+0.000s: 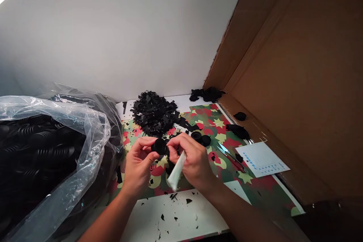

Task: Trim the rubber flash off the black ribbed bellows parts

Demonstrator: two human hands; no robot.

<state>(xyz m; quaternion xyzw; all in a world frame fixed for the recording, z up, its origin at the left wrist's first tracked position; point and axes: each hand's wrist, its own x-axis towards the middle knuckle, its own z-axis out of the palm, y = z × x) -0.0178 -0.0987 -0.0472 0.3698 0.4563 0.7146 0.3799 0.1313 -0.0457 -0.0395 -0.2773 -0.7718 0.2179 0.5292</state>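
Note:
My left hand (138, 166) grips a black round rubber part (159, 146) between thumb and fingers, its hollow opening turned toward me. Against its right edge, the closed fingertips of my right hand (193, 159) pinch; what lies between them is hidden. A white tapered strip (177, 174), like folded cloth or paper, sticks out downward from the same hand. Just beyond the right hand lie more black rubber parts (200, 138), one showing a ring-shaped rim. Behind both hands rises a heap of thin black scraps (154, 113).
At left, a clear plastic bag (95, 121) bulges with black ribbed rubber parts (36, 151). Scissors (231, 157) and a white printed card (263, 159) lie to the right. Cardboard (297, 83) walls the right side. Black scraps dot the patterned mat (215, 117) and white sheet (153, 215).

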